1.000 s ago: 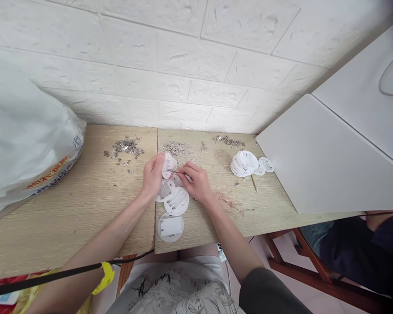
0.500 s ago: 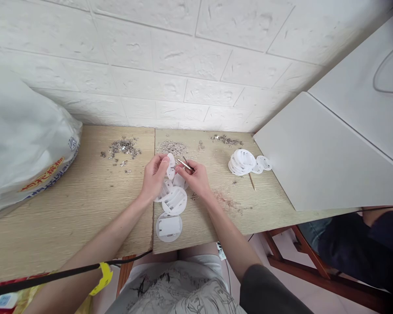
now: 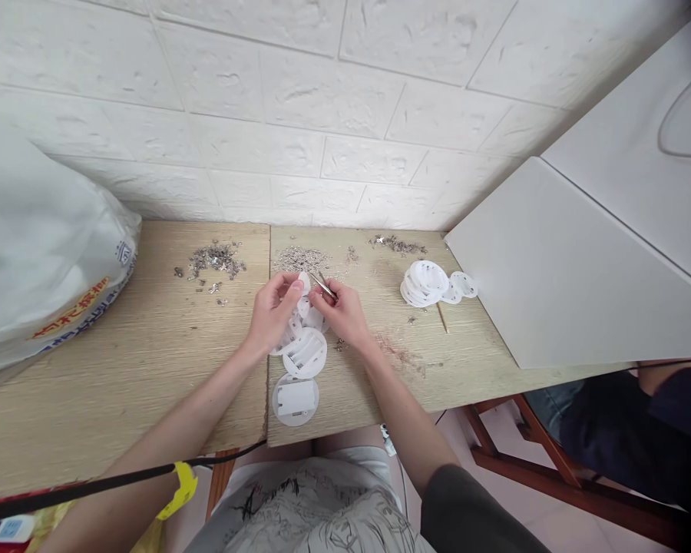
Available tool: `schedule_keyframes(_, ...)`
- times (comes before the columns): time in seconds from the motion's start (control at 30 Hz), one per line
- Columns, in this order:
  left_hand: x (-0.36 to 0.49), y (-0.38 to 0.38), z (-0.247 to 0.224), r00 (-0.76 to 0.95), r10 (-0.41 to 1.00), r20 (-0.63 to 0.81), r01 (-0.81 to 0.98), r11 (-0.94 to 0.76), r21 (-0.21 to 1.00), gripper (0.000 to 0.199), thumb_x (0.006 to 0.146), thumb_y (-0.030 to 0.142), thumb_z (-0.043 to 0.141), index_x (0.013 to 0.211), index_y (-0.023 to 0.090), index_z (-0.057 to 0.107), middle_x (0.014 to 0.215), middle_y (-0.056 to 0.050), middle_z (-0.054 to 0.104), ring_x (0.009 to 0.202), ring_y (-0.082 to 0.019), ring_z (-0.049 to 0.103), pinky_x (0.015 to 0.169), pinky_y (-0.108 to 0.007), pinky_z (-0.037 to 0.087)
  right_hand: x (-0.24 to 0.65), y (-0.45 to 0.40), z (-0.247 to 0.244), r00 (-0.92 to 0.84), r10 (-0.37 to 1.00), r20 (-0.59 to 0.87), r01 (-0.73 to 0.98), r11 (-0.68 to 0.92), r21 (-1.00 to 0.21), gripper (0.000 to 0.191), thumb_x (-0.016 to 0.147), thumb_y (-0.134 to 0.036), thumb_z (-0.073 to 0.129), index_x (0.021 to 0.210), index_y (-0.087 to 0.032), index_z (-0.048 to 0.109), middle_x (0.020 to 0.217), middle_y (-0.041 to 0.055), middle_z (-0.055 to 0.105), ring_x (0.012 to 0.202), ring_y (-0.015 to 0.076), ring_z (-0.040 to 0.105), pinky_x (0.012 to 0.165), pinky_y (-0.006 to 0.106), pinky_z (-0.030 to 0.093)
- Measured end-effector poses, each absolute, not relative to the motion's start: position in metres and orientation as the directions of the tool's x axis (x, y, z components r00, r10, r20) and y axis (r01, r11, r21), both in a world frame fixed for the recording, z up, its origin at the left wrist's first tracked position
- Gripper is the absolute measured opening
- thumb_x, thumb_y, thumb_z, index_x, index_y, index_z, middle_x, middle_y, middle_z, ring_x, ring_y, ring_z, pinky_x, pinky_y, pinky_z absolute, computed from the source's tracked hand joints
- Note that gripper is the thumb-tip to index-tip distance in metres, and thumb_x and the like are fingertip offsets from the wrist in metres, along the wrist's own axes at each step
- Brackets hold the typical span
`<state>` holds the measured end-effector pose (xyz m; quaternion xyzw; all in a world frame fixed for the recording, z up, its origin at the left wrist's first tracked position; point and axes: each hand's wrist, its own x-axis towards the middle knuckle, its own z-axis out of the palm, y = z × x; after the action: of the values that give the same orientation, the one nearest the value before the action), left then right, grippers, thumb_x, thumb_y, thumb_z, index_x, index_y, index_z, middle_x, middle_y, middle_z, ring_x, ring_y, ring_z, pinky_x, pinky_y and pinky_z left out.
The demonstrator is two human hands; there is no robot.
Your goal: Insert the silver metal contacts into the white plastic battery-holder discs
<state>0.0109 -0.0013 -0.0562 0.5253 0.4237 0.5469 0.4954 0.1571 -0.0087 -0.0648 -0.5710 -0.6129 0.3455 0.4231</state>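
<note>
Between thumb and fingers, my left hand grips a small white plastic disc, tilted and partly covered by the hand. My right hand is closed around metal tweezers, their tips pointing up and left close to the disc. Under both hands lie more white round plastic parts, overlapping. One is a round battery case with slots, and nearest the table edge is another round part with a square raised block. Whether the tweezers pinch a small piece is too small to tell.
Small metal pieces lie in heaps at the left, middle and right. A stack of white discs stands at right beside a thin stick. A white bag bounds the left, a white panel the right.
The disc in my left hand has turned, so less of it shows. The tweezers have swung to a steeper angle in my right hand. The whole view has shifted very slightly.
</note>
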Motion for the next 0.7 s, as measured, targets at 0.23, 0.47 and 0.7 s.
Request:
schedule_keyframes(0.23,0.009,0.001,-0.059,0.087,0.994,0.061,-0.197,-0.042,0.979,0.034,0.078,0.051,0.065,0.084,0.017,0.063,0.072,-0.001,0.061,0.060,-0.012,0.054,0.054,-0.022,0.044,0.160,-0.010,-0.064,-0.032,0.996,0.089,0.324,0.095,-0.941,0.022,0.083,-0.038,0.056,0.074,-0.018,0.054,0.059,-0.0052,0.039,0.056,0.0089,0.033,0.053,0.023,0.027)
schedule_keyframes(0.47,0.008,0.003,-0.058,0.160,0.987,-0.020,-0.239,0.059,0.969,0.030,0.085,0.042,0.056,0.107,0.021,0.061,0.093,-0.004,0.065,0.075,-0.016,0.062,0.057,-0.024,0.053,0.165,-0.011,-0.056,0.008,0.999,0.045,0.074,0.044,-0.996,0.027,0.080,-0.044,0.061,0.077,-0.018,0.053,0.063,-0.0047,0.040,0.056,0.0081,0.033,0.052,0.023,0.028)
schedule_keyframes(0.7,0.009,-0.002,-0.053,0.292,0.956,-0.009,-0.223,0.077,0.972,0.018,0.086,0.037,0.055,0.097,0.022,0.057,0.096,-0.002,0.065,0.059,-0.012,0.059,0.044,-0.023,0.048,0.163,-0.014,-0.054,-0.041,0.997,0.065,0.008,0.066,-0.998,0.031,0.079,-0.048,0.064,0.078,-0.018,0.055,0.064,-0.0042,0.041,0.057,0.0081,0.033,0.052,0.023,0.029)
